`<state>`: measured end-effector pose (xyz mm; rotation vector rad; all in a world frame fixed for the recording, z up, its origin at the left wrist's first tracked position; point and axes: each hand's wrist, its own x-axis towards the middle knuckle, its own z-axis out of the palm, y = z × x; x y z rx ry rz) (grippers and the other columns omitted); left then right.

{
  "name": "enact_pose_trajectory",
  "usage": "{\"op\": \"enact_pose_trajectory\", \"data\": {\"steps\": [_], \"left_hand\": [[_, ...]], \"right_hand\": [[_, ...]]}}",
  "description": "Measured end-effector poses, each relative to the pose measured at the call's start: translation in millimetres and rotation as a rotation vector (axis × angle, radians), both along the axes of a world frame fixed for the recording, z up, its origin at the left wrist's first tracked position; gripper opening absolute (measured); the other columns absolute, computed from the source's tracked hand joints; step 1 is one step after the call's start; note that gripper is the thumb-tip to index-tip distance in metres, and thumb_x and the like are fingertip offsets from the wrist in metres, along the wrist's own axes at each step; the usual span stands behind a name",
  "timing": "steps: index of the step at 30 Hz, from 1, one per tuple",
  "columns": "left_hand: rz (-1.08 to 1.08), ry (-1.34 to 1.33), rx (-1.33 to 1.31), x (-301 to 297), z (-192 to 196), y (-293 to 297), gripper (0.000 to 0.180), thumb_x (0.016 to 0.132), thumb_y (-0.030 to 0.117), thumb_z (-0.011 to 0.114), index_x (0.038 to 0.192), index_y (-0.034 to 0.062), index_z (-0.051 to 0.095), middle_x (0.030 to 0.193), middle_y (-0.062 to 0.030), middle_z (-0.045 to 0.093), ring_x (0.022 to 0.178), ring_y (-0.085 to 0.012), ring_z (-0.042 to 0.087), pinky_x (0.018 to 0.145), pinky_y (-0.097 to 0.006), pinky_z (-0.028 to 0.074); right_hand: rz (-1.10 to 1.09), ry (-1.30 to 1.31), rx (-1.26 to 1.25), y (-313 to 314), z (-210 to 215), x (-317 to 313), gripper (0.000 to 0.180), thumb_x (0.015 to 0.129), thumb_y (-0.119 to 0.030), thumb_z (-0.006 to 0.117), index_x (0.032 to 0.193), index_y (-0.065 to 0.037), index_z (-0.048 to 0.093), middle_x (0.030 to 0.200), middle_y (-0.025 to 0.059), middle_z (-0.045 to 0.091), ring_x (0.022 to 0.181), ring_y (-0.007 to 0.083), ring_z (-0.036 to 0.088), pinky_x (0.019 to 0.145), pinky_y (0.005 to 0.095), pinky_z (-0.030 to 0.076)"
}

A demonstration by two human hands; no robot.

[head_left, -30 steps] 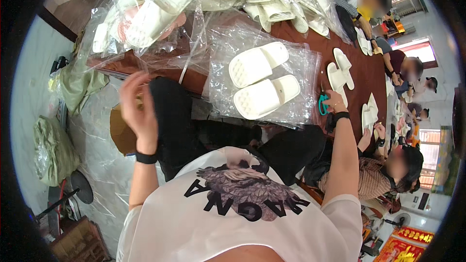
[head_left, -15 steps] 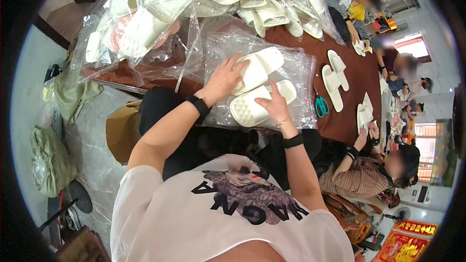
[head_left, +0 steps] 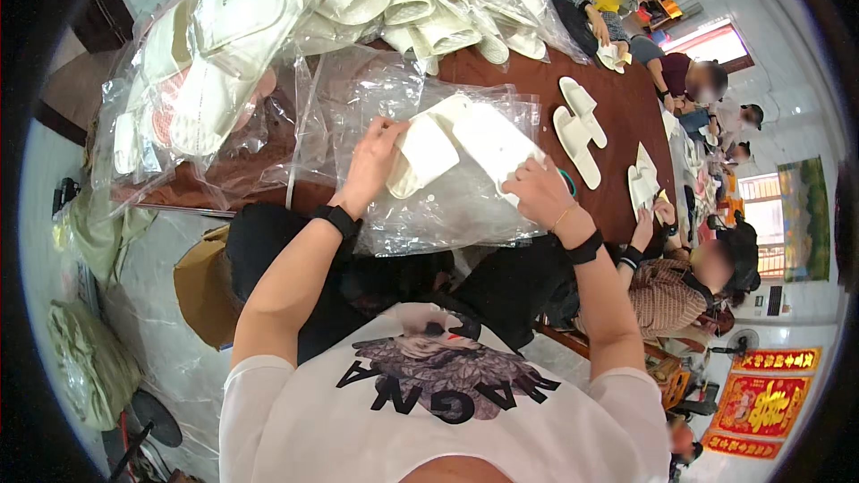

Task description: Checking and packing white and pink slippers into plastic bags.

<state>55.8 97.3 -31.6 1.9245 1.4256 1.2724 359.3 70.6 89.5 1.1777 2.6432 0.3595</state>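
Note:
My left hand grips the left side of a white slipper, its fingers closed round the edge beside the strap. The near end of a second white slipper is held in my right hand. This one slants from upper left to lower right with a broad flat face up; its strap is not visible. The far ends of both slippers come close together. Beneath them lie clear plastic bags, spread at the near edge of the brown-covered table.
White slippers in clear plastic lie at the left, and a large heap of slippers behind. To the right are a loose slipper pair and teal scissors, mostly hidden. A co-worker handles a slipper at the right.
My right hand has turned its slipper over and swung it right, away from the other one. My left hand now grips its slipper's side instead of resting on top. The whole view has shifted slightly.

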Motion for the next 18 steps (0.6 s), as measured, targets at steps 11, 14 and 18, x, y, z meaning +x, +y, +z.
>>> {"op": "enact_pose_trajectory", "data": {"steps": [11, 14, 18], "left_hand": [[-0.41, -0.515, -0.316, -38, 70, -5, 0.022, 0.088, 0.003, 0.057, 0.106, 0.0001, 0.069, 0.108, -0.0084, 0.069, 0.1, -0.0172, 0.064, 0.087, -0.028, 0.05], [-0.534, -0.646, -0.472, -26, 59, -8, 0.031, 0.095, 0.022, 0.055, 0.111, -0.0024, 0.067, 0.107, -0.0084, 0.069, 0.098, -0.0148, 0.064, 0.087, -0.027, 0.05], [-0.565, -0.715, -0.763, -15, 54, -14, 0.047, 0.101, 0.039, 0.045, 0.122, -0.0002, 0.061, 0.11, -0.0113, 0.067, 0.101, -0.0154, 0.063, 0.088, -0.027, 0.05]], "right_hand": [[0.406, 0.209, -0.439, -32, 30, -30, 0.025, 0.075, -0.005, 0.058, 0.097, -0.015, 0.063, 0.089, 0.0028, 0.055, 0.097, 0.0221, 0.054, 0.098, 0.0425, 0.042], [0.399, 0.353, -0.451, -40, 27, -50, 0.028, 0.072, -0.003, 0.059, 0.097, -0.012, 0.063, 0.09, 0.0036, 0.054, 0.097, 0.0223, 0.054, 0.098, 0.0379, 0.042], [0.339, 0.455, -0.46, -45, 19, -59, 0.028, 0.071, -0.001, 0.059, 0.098, -0.011, 0.063, 0.094, 0.0052, 0.056, 0.096, 0.0259, 0.055, 0.092, 0.0383, 0.045]]}}
